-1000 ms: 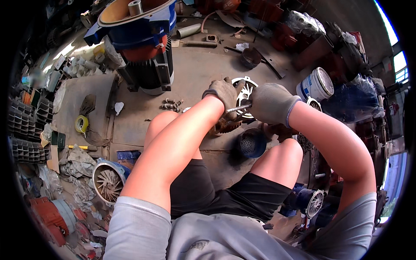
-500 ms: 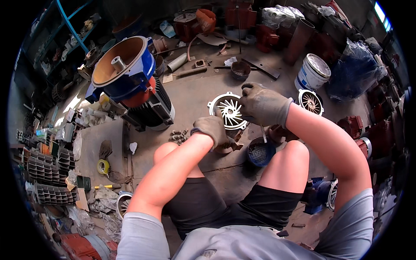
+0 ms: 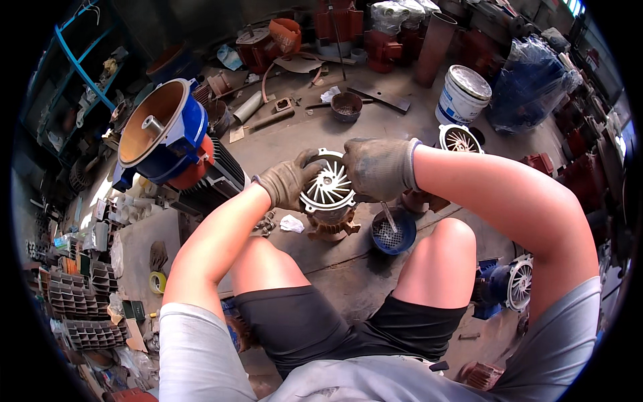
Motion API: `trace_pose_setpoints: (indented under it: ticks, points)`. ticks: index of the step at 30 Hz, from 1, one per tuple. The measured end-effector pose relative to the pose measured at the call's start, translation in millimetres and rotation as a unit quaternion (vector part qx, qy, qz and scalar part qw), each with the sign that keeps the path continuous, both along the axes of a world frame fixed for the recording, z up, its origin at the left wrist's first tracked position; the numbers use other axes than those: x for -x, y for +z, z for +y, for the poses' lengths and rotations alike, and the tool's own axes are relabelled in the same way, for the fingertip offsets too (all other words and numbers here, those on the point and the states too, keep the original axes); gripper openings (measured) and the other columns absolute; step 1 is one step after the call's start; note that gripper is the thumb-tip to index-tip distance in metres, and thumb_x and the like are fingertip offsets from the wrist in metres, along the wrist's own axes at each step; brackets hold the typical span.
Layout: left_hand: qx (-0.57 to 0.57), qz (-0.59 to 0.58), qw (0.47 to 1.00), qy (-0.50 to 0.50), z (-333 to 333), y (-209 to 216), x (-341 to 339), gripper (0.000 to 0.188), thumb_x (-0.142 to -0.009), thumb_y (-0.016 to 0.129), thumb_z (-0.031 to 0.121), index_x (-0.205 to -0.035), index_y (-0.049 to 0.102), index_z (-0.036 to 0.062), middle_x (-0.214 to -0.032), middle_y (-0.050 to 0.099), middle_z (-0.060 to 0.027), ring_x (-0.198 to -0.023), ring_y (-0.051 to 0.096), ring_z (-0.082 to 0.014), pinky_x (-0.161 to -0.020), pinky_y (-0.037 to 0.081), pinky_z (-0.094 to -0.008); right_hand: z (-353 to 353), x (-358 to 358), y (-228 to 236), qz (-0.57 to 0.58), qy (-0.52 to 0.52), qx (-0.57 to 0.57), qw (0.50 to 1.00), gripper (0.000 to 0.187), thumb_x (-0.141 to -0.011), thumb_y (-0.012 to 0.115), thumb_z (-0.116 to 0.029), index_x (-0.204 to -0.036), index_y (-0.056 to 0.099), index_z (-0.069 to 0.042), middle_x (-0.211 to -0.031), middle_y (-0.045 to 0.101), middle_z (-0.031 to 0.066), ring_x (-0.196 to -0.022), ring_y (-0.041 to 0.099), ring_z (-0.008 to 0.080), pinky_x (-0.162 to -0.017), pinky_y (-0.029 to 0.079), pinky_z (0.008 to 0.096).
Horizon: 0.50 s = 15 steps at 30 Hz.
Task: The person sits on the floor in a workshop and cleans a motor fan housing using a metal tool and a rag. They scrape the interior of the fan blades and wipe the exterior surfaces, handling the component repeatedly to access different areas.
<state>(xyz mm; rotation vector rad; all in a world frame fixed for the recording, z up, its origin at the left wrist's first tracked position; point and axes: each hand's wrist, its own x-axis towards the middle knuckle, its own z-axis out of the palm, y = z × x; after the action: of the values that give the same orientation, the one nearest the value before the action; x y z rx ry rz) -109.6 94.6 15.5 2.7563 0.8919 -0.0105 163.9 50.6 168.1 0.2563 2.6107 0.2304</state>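
Between my hands a round, pale motor end cover (image 3: 327,179) with fan-like slots and lugs on its rim tops a small motor body (image 3: 333,221) standing upright on the floor. My left hand (image 3: 288,181), in a grey-brown work glove, is closed round the cover's left edge. On the opposite side my right hand (image 3: 380,169), gloved alike, forms a fist against the rim; what its fingers hold is hidden. A blue basket (image 3: 392,234) with a perforated bottom sits near my right knee, and a rod-like handle (image 3: 388,216) leans in it.
Left of my left hand stands a large blue and black motor (image 3: 194,151). A white bucket (image 3: 463,94), a second slotted cover (image 3: 461,139) and a small dark bowl (image 3: 346,106) lie farther off. Crumpled white paper (image 3: 292,223) rests by my left knee; yellow tape (image 3: 157,282) is at left.
My left hand has moved from the near side of the cover to its left edge. My right hand has curled into a fist and lowered beside the rim. The whole view has shifted slightly.
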Motion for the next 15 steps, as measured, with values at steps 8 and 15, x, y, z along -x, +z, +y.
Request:
trace_pose_setpoints:
  ticks: [8, 15]
  points:
    - [-0.024, 0.033, 0.995, 0.087, -28, 4, -14, 0.134, -0.07, 0.095, 0.055, -0.175, 0.029, 0.0041, -0.132, 0.065, -0.042, -0.121, 0.072, -0.0531, -0.109, 0.058, -0.0537, 6, -6, -17, 0.101, -0.091, -0.022, 0.99, 0.03, -0.094, 0.072, -0.037, -0.083, 0.086, -0.014, -0.089, 0.081, 0.0101, -0.088, 0.072, 0.0309, -0.093, 0.054, 0.0415]
    - [-0.017, 0.126, 0.983, 0.135, -24, 12, -15, 0.127, -0.074, 0.09, 0.058, -0.172, 0.032, 0.0004, -0.127, 0.071, -0.0357, -0.116, 0.075, -0.0472, -0.103, 0.061, -0.0509, -8, 2, -16, 0.079, -0.359, -0.018, 0.93, 0.026, -0.088, 0.073, -0.03, -0.096, 0.089, -0.011, -0.098, 0.084, 0.0153, -0.099, 0.079, 0.034, -0.098, 0.056, 0.041]
